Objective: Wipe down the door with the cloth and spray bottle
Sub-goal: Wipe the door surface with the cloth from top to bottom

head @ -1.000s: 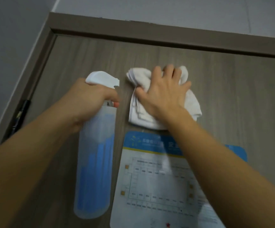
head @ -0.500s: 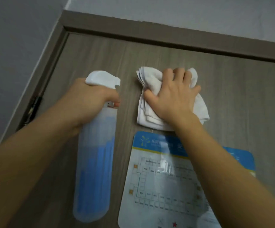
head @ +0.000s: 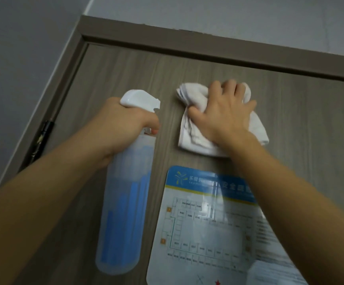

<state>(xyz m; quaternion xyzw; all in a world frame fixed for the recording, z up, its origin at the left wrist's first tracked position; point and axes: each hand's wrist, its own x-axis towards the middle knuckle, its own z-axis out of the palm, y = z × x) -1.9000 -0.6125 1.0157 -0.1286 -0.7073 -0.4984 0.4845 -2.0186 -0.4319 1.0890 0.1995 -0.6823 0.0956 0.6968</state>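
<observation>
you're pressing the cloth (head: 189, 112) against the upper door (head: 290, 120) with your right hand (head: 224, 118), fingers curling into its folds for grip. left hand (head: 121, 124) is wrapping the spray bottle (head: 125, 202) neck, finger near the trigger, nozzle facing the door, ready to respray.

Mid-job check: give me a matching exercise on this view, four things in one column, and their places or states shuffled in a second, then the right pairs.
Things:
1. White folded cloth
2. Translucent spray bottle with blue liquid
3. Blue-headed laminated floor-plan sign
4. Dark hinge

Places or states:
A. On the left edge of the grey-brown wooden door
B. Gripped at the neck by the left hand
C. Fixed to the door below the cloth
D. Pressed to the door under the right hand

Pairs: 1-D, 2-B, 3-C, 4-A
</observation>
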